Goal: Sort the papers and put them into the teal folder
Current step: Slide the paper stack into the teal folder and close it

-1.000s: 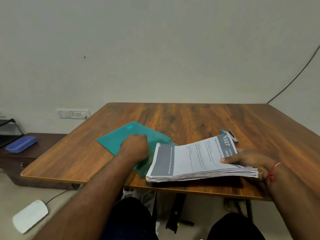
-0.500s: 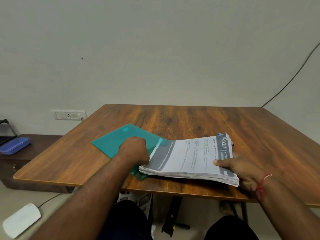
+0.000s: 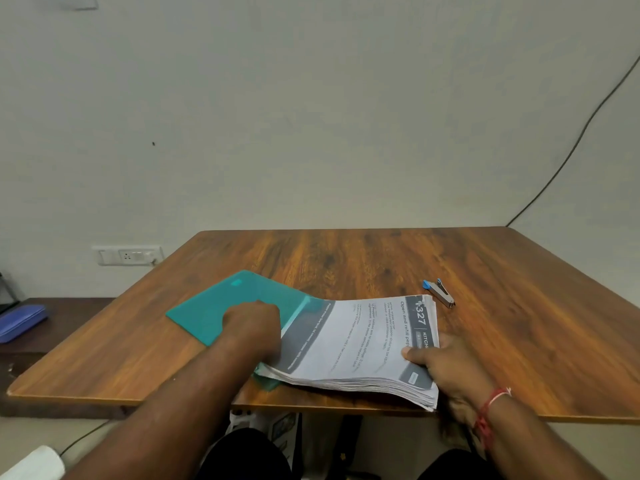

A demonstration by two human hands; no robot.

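A thick stack of printed papers (image 3: 360, 344) lies near the table's front edge, its left end tucked into the open mouth of the teal folder (image 3: 221, 306). My left hand (image 3: 252, 327) grips the folder's upper flap at that mouth, fingers curled under it. My right hand (image 3: 446, 365) holds the stack's right end, thumb on the top sheet and fingers beneath. The top sheet shows a grey header with "327".
The wooden table (image 3: 398, 265) carries a small blue and grey stapler (image 3: 439, 293) just behind the papers. A wall socket (image 3: 128, 255) is at the left. A blue case (image 3: 20, 322) rests on a low side shelf. A cable (image 3: 568, 154) runs down the right wall.
The paper stack has slid left, further into the folder's mouth, uncovering the stapler behind it. My left hand has stayed on the folder flap.
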